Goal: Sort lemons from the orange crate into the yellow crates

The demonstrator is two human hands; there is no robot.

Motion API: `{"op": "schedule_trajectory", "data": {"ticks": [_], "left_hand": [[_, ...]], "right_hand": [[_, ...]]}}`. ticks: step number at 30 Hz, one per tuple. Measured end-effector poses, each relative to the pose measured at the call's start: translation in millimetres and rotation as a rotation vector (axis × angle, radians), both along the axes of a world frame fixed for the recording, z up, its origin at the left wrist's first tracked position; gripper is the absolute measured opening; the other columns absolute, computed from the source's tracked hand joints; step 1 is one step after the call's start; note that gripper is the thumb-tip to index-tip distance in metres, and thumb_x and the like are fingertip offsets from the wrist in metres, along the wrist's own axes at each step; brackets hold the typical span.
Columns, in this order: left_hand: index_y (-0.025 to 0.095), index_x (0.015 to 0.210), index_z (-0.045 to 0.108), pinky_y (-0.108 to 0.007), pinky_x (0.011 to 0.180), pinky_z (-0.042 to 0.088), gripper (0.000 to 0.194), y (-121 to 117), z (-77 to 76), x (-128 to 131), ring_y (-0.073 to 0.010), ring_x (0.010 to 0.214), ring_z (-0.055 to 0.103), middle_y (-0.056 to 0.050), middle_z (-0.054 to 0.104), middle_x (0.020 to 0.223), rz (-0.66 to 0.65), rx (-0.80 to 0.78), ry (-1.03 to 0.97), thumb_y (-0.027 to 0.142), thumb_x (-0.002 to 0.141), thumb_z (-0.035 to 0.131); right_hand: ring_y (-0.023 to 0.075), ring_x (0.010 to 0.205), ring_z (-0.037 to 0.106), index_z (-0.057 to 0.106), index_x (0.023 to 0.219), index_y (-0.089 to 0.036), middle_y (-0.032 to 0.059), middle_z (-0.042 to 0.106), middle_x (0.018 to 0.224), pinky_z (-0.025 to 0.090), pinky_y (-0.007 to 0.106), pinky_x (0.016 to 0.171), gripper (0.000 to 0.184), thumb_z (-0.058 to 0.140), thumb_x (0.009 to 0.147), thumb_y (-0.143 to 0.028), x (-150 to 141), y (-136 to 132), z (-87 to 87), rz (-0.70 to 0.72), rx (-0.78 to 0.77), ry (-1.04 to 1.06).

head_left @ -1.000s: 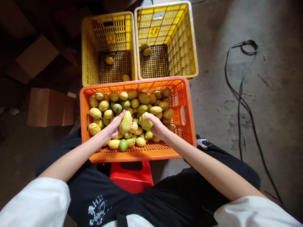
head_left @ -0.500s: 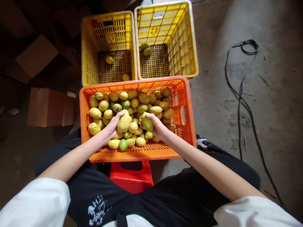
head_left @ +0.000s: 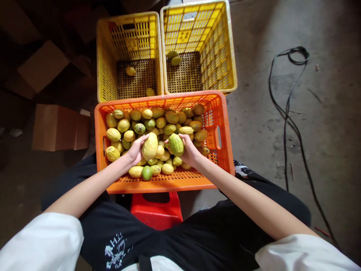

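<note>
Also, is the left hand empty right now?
No, the left hand holds a yellow fruit above the orange crate.

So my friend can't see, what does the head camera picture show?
The left hand holds a yellow fruit and the right hand a greener fruit, over an orange crate of many similar fruits. Beyond it stand two yellow crates with a few fruits inside.
</note>
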State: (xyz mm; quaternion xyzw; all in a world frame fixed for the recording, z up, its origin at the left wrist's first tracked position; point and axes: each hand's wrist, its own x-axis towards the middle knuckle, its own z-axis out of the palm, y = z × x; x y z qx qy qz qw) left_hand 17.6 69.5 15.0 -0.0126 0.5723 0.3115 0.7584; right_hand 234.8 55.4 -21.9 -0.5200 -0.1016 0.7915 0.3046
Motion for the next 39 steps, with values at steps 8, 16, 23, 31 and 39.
{"op": "schedule_trajectory", "data": {"ticks": [8,16,23,31,39], "left_hand": [[0.01,0.139,0.079,-0.046,0.083,0.076,0.045,5,5.9,0,-0.0363,0.097,0.089,-0.021,0.089,0.113,0.016,-0.044,0.013,0.035,0.105,0.064],[0.028,0.123,0.079,-0.036,0.082,0.075,0.037,-1,-14.0,-10,-0.0305,0.104,0.086,-0.009,0.086,0.106,-0.05,0.031,0.065,0.039,0.092,0.097],[0.029,0.111,0.081,-0.035,0.085,0.075,0.024,-6,-20.4,-14,-0.0284,0.1,0.084,-0.008,0.083,0.105,-0.022,0.042,0.058,0.031,0.091,0.094],[0.021,0.116,0.083,-0.024,0.072,0.067,0.02,-4,-18.0,-7,-0.0178,0.075,0.08,-0.009,0.086,0.1,-0.044,0.076,0.08,0.036,0.104,0.08],[0.018,0.133,0.077,-0.035,0.078,0.074,0.042,3,-4.9,-2,-0.029,0.089,0.088,-0.014,0.087,0.106,0.012,-0.002,0.078,0.049,0.106,0.081]], "right_hand": [[0.0367,0.106,0.085,0.079,0.106,-0.029,0.009,0.086,0.099,0.074,0.051,0.089,0.034,0.073,0.088,-0.057,-4,4,-3.6,-0.119,-0.08,-0.004],[0.0327,0.097,0.081,0.076,0.087,-0.029,0.0078,0.08,0.089,0.073,0.046,0.085,0.051,0.094,0.079,-0.075,1,-4,-5.2,-0.017,0.034,-0.052],[0.0316,0.103,0.08,0.077,0.091,-0.027,0.0055,0.079,0.096,0.07,0.047,0.089,0.037,0.1,0.077,-0.053,1,-4,-7.9,-0.045,0.072,-0.033],[0.0355,0.108,0.082,0.07,0.088,-0.031,0.006,0.081,0.09,0.073,0.047,0.093,0.04,0.096,0.076,-0.06,-3,0,-3.9,-0.091,0.025,-0.032],[0.0339,0.109,0.082,0.076,0.1,-0.031,0.005,0.083,0.094,0.07,0.045,0.096,0.039,0.086,0.082,-0.064,-6,0,-4.3,-0.09,0.068,-0.043]]}}
